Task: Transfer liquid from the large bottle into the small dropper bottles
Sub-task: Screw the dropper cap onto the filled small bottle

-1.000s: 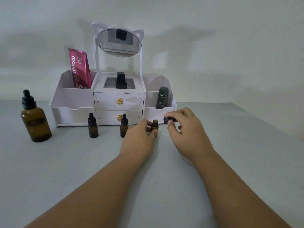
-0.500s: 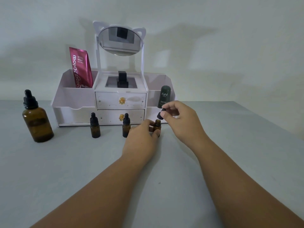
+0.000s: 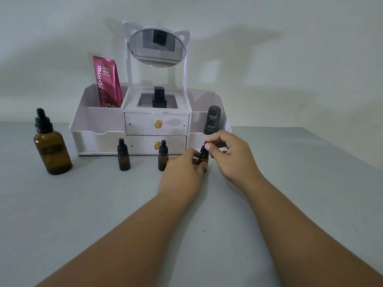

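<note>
While the small amber glass dropper bottle stands on the flat grey tabletop in the head view, just in front of the right end of the white plastic cosmetics organiser, its body is clasped between the thumb and curled fingers of the left hand. The black dropper cap is seen at this bottle's neck, and its top is pinched between the thumb and forefinger of the right hand. Whether the cap is threaded on or merely resting at the neck cannot be told.

A second small amber dropper bottle is stood upright and capped just beside the left hand, and a third small amber dropper bottle is stood likewise further left, both in front of the organiser's lower drawer. The large amber glass bottle, closed with a black dropper top, is placed upright well to the left, apart from the others; a darker band is visible across its middle.

In the organiser, a pink foil sachet is propped in the left compartment, a dark green tube is kept in the right one, and a small black bottle is set in the middle tray beneath the round cat-eared mirror.
</note>
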